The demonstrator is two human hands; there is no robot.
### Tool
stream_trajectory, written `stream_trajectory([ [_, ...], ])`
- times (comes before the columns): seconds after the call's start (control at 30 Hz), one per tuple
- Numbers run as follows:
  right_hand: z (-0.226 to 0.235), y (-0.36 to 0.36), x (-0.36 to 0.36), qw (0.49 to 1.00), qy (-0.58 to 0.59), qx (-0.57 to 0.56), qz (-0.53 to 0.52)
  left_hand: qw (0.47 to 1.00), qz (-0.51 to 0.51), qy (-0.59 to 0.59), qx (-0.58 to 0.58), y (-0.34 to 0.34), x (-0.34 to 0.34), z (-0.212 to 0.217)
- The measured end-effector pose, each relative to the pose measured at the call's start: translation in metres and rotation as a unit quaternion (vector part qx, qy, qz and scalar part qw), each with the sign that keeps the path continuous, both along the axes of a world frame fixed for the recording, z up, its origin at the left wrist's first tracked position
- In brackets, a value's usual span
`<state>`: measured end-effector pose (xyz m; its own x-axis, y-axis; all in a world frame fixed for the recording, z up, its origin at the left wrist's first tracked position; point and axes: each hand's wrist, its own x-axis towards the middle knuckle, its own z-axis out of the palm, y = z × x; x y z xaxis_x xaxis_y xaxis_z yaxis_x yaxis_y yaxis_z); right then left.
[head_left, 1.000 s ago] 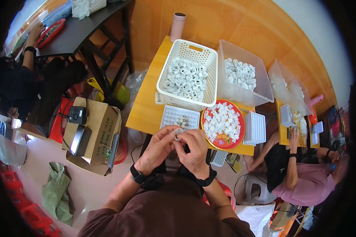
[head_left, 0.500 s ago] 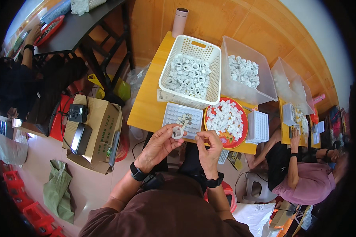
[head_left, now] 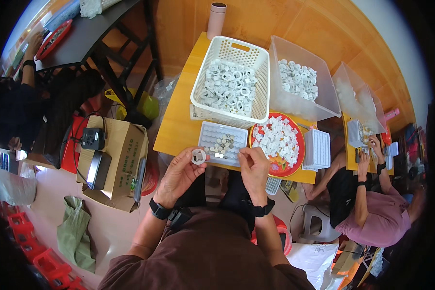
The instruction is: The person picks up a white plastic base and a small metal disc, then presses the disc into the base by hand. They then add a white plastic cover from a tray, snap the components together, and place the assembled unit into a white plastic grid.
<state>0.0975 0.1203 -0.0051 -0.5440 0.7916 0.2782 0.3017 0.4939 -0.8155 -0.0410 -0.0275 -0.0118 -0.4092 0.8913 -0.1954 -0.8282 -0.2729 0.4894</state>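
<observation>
My left hand [head_left: 176, 176] pinches a small round white plastic housing [head_left: 198, 156] between thumb and fingers, its hollow side facing up. To the right, my right hand [head_left: 254, 171] has its thumb and fingertips pressed together at the front right corner of a white compartment tray [head_left: 210, 129]. Whatever those fingertips hold, if anything, is too small to make out. Several small silver discs [head_left: 222, 141] lie loose in the tray, between my hands. A red-rimmed round plate [head_left: 301, 153] heaped with small white plastic pieces [head_left: 278, 137] stands just beyond my right hand.
Behind the tray stands a white perforated basket [head_left: 227, 116] of white housings, beside a clear bin [head_left: 319, 112] holding more. Stacked white trays [head_left: 317, 150] sit right of the plate. A pink tumbler [head_left: 216, 21] stands far back. Co-workers sit left and right; a carton [head_left: 123, 169] is at left.
My left hand has moved left with the housing and turned it more face up. My right hand stays near the tray corner. At right, the co-worker's second hand has come into view.
</observation>
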Motion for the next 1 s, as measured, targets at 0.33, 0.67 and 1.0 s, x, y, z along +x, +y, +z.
stream_trajectory([
  [0.33,-0.003,0.003,-0.024,0.987,-0.076,0.139,0.012,1.000,-0.017,-0.004,-0.001,0.002,0.002,0.000],
  [0.67,-0.006,0.006,-0.025,0.988,-0.008,0.138,0.067,0.999,-0.042,0.006,0.002,0.007,0.004,0.004],
  [1.0,0.039,-0.030,-0.017,0.974,0.094,0.143,0.149,0.996,-0.057,0.061,-0.025,0.012,0.013,0.000],
])
